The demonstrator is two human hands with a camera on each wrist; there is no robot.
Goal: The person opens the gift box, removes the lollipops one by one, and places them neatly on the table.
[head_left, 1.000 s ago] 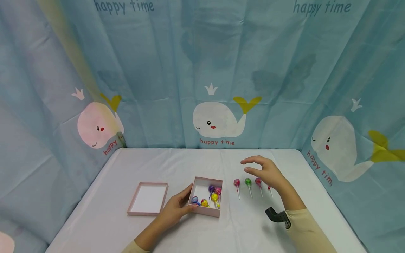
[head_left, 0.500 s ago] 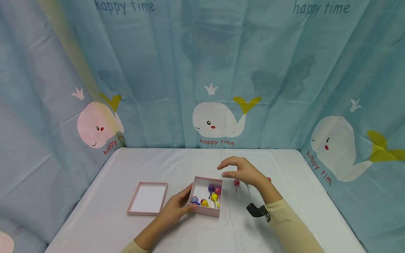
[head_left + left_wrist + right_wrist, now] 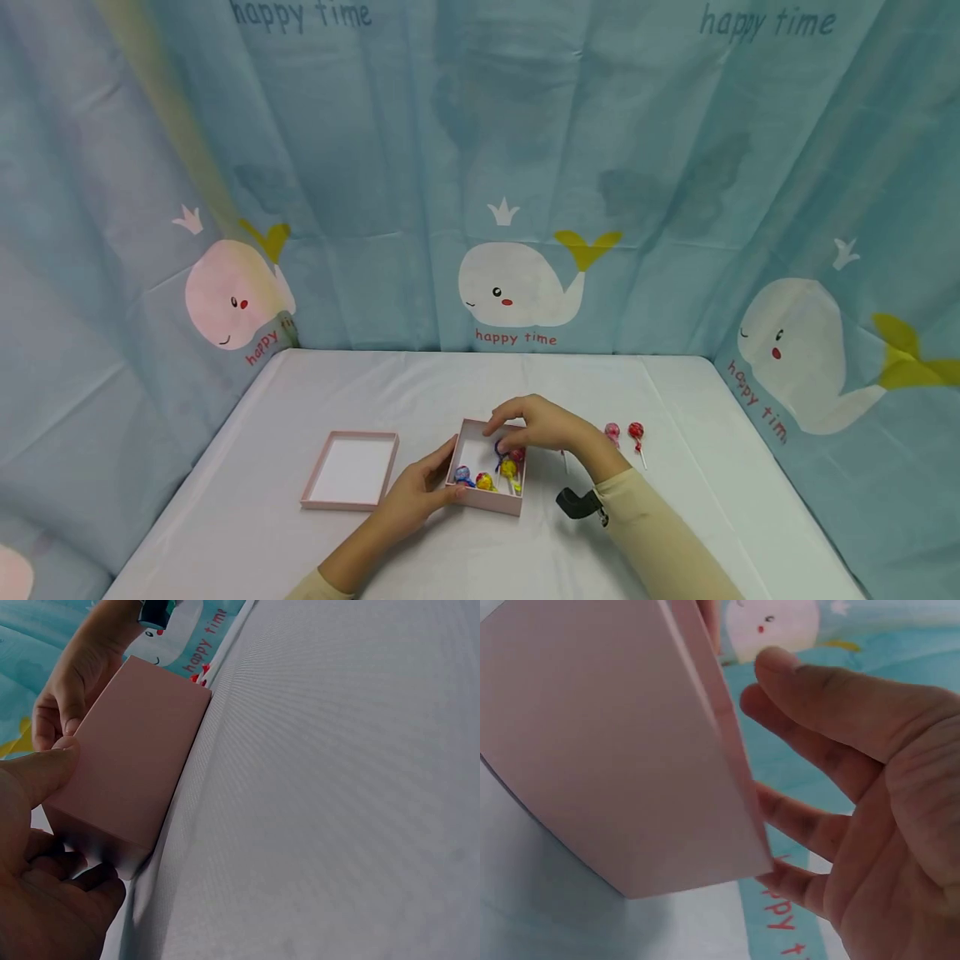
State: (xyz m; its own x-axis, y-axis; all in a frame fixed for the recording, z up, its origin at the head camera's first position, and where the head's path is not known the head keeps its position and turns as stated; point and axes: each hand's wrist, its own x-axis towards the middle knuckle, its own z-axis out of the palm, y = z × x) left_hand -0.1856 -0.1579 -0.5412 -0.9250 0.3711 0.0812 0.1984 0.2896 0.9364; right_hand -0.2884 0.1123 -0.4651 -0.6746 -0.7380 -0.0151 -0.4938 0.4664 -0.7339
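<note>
White tabletop, pink box of lollipops

Reads "happy time" in dark letters twice along the top of the blue curtain, then in red under the middle whale. Repeats red "happy", endings partly hidden, under the left whale and right whale.

The box is pink outside and white inside. The lid is pink around a white middle. There's a red lollipop, a pink lollipop and a blue lollipop. The curtain is blue, with white whales, yellow tails and red words. The cloth is white.
</note>
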